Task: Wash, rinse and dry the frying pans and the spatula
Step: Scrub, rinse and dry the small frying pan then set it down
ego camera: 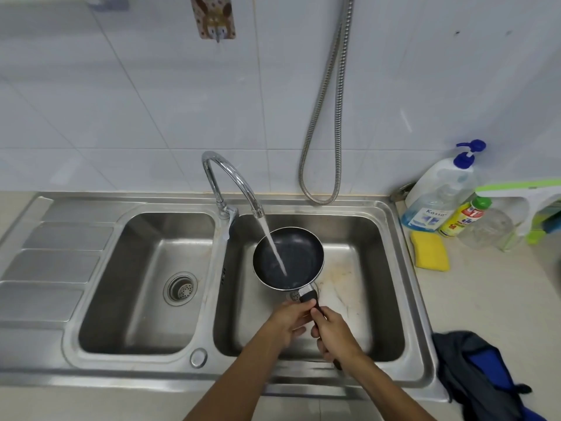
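Black frying pan (288, 258) was over the right basin (364, 235) under the running tap (256, 206), rinsing I reckon. My right hand (334, 332) wrapped the handle (308, 297), left hand (291, 320) pinching it nearer the pan for steadiness.

black pan (296, 256), steel-grey sink (151, 299), yellow sponge (430, 250), dk grey/blue cloth (479, 372), white tiles (121, 101).

Bright, even light — bowed edges
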Demonstrator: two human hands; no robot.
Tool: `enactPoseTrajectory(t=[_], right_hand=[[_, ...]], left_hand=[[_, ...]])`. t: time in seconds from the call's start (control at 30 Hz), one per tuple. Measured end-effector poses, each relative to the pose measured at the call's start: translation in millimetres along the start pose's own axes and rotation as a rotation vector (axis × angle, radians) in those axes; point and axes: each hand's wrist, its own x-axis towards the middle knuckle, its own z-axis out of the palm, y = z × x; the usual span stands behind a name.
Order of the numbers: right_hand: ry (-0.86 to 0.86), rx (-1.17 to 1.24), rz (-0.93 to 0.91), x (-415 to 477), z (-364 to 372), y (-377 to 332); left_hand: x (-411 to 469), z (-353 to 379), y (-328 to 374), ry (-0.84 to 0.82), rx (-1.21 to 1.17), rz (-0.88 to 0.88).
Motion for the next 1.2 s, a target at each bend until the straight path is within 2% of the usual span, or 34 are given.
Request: enactPoseTrajectory(t=[0.17, 0.43, 0.6, 0.8, 1.03, 1.2], right_hand=[[-0.059, 0.129, 0.01, 3, 10, -13], [-0.062, 0.082, 0.0, 1, 14, 2], [-0.004, 0.057, 0.007, 5, 1, 6], [-0.04, 0.101, -0.024, 11, 17, -6], [-0.078, 0.015, -0.067, 6, 22, -1], [-0.015, -0.113, -0.117, 4, 2, 9]], left_hand=[[-4, -15, 8, 0.034, -0.011, 0.052], [-5, -22, -4, 0.034, 0.068, 0.041], [3, -1, -7, 0.062, 0.04, 0.034], [-7, -16, 8, 0.105, 0.024, 0.07], [-9, -29, -3, 0.103, 0.025, 0.058], [-10, -14, -6, 0.087, 0.125, 0.054]])
